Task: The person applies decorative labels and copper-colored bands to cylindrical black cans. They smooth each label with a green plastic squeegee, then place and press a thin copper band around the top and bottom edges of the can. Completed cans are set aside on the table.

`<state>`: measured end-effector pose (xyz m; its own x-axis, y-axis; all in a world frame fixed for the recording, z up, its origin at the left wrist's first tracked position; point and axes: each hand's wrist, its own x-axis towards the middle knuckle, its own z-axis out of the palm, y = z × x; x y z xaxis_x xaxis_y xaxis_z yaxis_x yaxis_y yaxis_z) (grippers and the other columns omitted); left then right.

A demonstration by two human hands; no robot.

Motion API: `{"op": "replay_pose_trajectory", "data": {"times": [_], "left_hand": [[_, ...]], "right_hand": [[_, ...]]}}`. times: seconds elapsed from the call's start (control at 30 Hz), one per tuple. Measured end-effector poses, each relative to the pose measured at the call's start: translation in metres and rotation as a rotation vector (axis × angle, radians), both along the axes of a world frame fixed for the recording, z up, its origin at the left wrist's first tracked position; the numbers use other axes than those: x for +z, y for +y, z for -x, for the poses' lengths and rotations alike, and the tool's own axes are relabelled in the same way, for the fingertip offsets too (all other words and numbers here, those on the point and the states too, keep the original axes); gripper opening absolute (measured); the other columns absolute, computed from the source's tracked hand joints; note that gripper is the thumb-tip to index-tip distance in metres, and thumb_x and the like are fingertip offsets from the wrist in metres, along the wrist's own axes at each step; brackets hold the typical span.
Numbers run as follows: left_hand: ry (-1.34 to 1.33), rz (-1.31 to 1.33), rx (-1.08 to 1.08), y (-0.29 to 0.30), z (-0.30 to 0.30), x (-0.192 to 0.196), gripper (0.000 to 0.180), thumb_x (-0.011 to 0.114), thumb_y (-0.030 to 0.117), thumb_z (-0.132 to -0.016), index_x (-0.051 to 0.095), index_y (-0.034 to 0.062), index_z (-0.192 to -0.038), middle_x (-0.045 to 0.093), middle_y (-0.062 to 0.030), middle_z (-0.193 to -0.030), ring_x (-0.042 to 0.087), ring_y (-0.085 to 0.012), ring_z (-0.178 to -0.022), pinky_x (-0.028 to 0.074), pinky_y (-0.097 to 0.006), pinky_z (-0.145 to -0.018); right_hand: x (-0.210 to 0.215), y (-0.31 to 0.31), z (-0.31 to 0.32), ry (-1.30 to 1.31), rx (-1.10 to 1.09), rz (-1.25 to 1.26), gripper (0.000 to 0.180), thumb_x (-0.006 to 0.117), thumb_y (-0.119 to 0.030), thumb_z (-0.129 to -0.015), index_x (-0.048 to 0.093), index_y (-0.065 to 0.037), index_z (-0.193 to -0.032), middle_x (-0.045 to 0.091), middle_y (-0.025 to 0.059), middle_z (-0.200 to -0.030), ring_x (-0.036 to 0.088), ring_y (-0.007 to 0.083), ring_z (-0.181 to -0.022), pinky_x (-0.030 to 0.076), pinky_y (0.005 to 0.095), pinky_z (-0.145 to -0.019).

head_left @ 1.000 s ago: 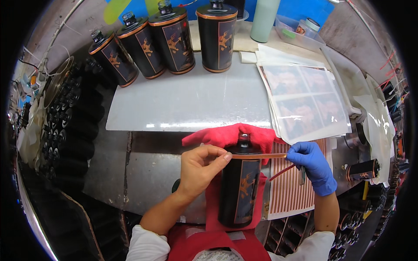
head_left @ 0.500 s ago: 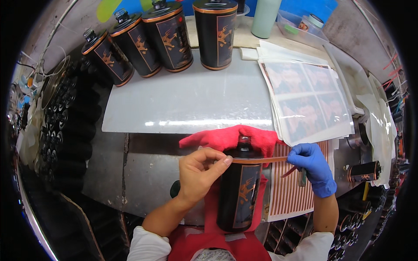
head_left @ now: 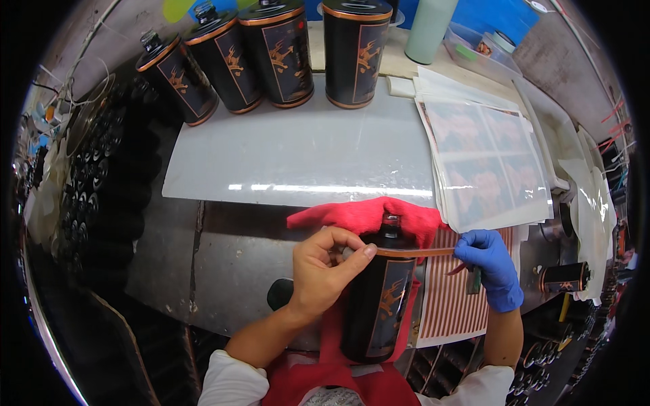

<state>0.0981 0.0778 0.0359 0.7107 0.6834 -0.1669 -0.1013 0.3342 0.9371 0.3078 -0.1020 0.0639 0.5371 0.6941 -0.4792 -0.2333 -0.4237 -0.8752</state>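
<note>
Cluttered workbench seen from the head camera: a pale mat (head_left: 305, 159) is laid across the middle, with 4 finished black bottles (head_left: 271, 54) lined up along its far edge and a stack of printed sheets (head_left: 487, 159) off to the right.

Close to the body, 1 black bottle (head_left: 379, 298) is laid on a red cloth (head_left: 359, 216), neck pointing away. A thin copper strip (head_left: 423, 252) is being wrapped around its shoulder. The bare left hand (head_left: 321, 274) is pinched shut on the strip's near end, thumb pressed flat onto the bottle. The blue-gloved right hand (head_left: 491, 267) is closed on the free end, pulled taut out to the right, with a small dark tool also tucked in it. A sheet of spare strips (head_left: 450, 304) is lying under that hand.

Stuff that could go wrong, probably:
- strip gets laid crooked if the tension is uneven
- bottle can roll on the soft cloth, since it's only pinned by 1 thumb
- a strip that thin might get creased or snapped if it's tugged too hard
- glove could get stuck to the adhesive side
</note>
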Motion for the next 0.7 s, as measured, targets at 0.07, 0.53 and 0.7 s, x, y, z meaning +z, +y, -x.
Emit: {"op": "replay_pose_trajectory", "data": {"times": [0.07,0.53,0.7], "left_hand": [[-0.020,0.108,0.016,-0.001,0.001,0.000,0.014,0.068,0.000,-0.080,0.057,0.0043,-0.087,0.055,0.0028,-0.071,0.047,0.0004,-0.062,0.034,-0.015,-0.053],[0.047,-0.102,0.022,-0.016,0.001,-0.029,0.020,0.061,0.003,-0.083,0.049,0.0065,-0.099,0.048,-0.0038,-0.095,0.044,-0.0135,-0.087,0.037,-0.027,-0.076],[-0.172,0.119,0.232,-0.023,-0.007,-0.025,0.018,0.061,-0.001,-0.086,0.047,0.0078,-0.093,0.047,0.0023,-0.081,0.045,-0.0032,-0.072,0.039,-0.018,-0.063]], "right_hand": [[0.005,0.004,0.004,0.011,-0.016,-0.018,0.008,0.069,-0.006,-0.075,0.066,0.002,-0.077,0.060,0.0029,-0.066,0.055,0.0081,-0.056,0.051,0.0251,-0.053],[-0.008,-0.005,0.000,-0.069,0.020,0.011,0.010,0.070,-0.009,-0.075,0.066,0.000,-0.075,0.060,0.0003,-0.065,0.052,0.0060,-0.054,0.041,0.0202,-0.051],[-0.002,-0.001,0.002,-0.086,0.041,0.032,0.013,0.071,-0.012,-0.075,0.067,0.001,-0.077,0.061,0.0026,-0.066,0.057,0.0083,-0.057,0.044,0.0214,-0.052]]}}
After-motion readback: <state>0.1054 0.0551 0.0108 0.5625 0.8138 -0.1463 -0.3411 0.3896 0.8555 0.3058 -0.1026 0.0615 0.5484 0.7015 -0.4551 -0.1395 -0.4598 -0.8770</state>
